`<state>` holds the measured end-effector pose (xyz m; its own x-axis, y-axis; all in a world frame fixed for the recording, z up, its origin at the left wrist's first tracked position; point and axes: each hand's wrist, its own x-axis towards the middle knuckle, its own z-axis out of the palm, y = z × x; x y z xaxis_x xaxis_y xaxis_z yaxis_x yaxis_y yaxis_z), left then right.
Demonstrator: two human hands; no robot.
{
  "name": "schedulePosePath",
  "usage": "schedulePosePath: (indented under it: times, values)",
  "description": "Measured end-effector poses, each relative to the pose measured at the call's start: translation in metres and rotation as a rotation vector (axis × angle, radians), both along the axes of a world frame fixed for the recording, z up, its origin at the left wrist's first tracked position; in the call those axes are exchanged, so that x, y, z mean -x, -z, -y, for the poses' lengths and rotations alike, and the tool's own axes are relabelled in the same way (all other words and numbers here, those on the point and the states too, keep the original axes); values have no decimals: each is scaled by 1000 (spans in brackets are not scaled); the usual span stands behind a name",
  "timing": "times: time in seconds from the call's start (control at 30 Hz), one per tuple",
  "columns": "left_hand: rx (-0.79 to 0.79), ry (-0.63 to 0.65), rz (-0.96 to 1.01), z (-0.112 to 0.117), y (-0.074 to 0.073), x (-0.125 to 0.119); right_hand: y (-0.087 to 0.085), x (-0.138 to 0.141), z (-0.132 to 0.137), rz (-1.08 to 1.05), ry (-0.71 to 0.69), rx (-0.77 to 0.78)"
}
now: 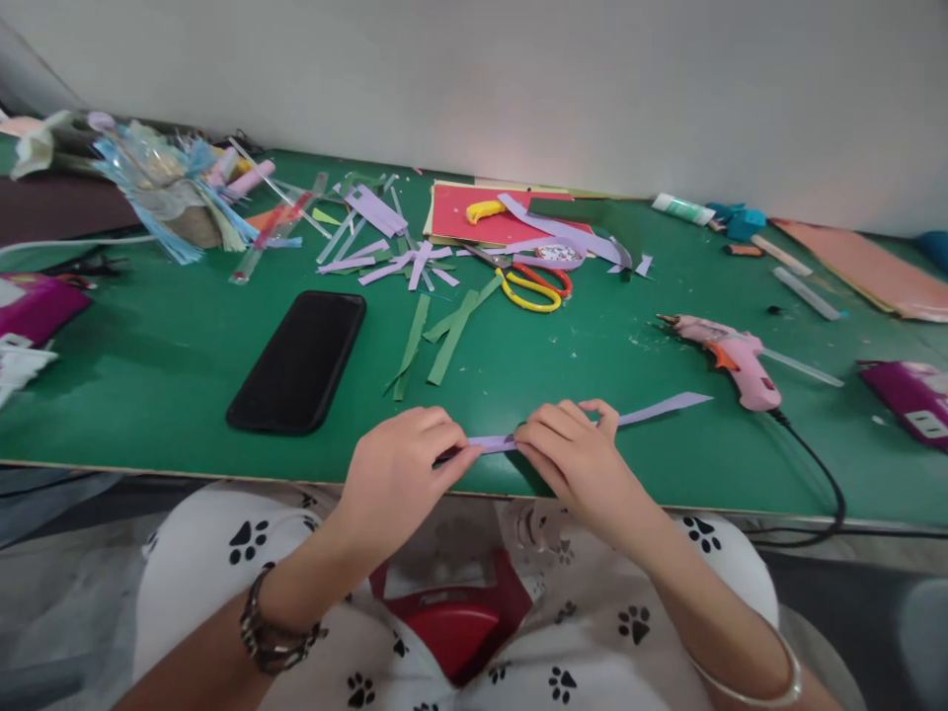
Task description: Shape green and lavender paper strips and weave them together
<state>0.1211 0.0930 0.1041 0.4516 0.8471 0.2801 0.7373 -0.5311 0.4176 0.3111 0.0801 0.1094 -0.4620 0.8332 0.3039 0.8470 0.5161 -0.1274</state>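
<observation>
A narrow purple paper strip [494, 444] is stretched between my two hands just above the table's front edge. My left hand [404, 469] pinches its left end between thumb and fingers. Farther along, my right hand [574, 449] grips the same strip, and its loose pointed end sticks out to the right. Several green paper strips [457, 341] lie beyond my hands. To the left of them rests a black phone [297, 362]. Scissors with yellow and red handles [530, 286] lie farther back.
A pink glue gun [730, 357] lies at right, its black cord hanging over the edge. Purple paper pieces [415, 265], a red sheet [463, 209] and a glue tube [682, 209] lie toward the wall. A wrapped bundle [174, 202] stands at back left; purple power strips [908, 400] flank the table.
</observation>
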Motion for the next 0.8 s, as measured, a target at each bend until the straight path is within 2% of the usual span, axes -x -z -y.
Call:
schedulePosePath:
  times: [0.2, 0.47, 0.8]
  values:
    - [-56, -7, -38, 1, 5, 2, 0, 3, 0, -59, 77, 34]
    - [-94, -61, -109, 0, 3, 1, 6, 10, 1, -121, 202, -55]
    - [-109, -80, -163, -1, 4, 1, 6, 12, 1, -126, 241, -50]
